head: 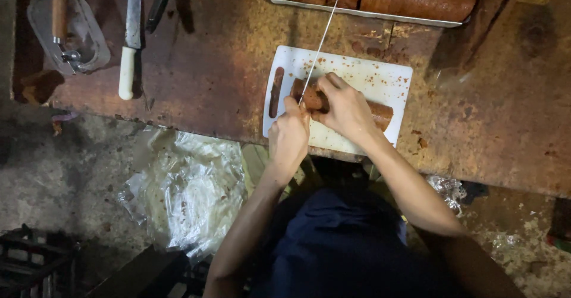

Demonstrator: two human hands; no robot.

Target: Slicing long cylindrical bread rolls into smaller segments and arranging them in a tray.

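Head view: left hand closed on the handle of a long thin knife, blade running toward 1 o'clock over the brown log on the white cutting board at the near desk edge. Right hand fingers press down on the log. One slice lies at the board's 9 o'clock; most of the log looks uncut. Tray of more logs at 12 o'clock, cut off by the frame. Cut line hidden by hands.
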